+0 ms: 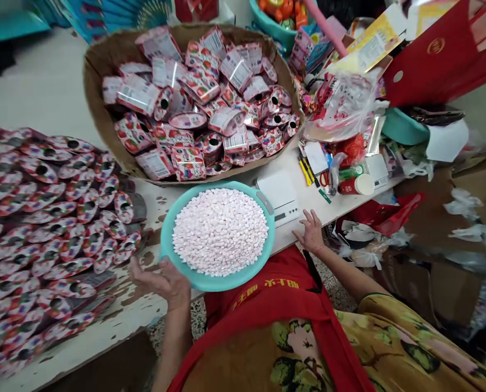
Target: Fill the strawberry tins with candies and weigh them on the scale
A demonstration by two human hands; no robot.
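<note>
A turquoise plastic basin [217,283] full of small pale pinkish-white candies [220,231] sits at the table's front edge, close to my body. My left hand [163,280] is beside the basin's lower left rim, slightly blurred, with fingers stretched out to the left. Its thumb side is at the rim; whether it presses on it I cannot tell. To the right of the basin, my right hand [311,234] is held with fingers spread and nothing in it, near a white digital scale [281,201]. The basin's right handle overlaps the scale.
Behind the basin, a cut-down cardboard box [98,117] holds many strawberry-printed packs [188,163]. Rows of similar packs with dark openings [55,212] cover the left of the table. Markers [306,170], scissors [323,178], a paper cup [363,184] and plastic bags [343,103] clutter the right.
</note>
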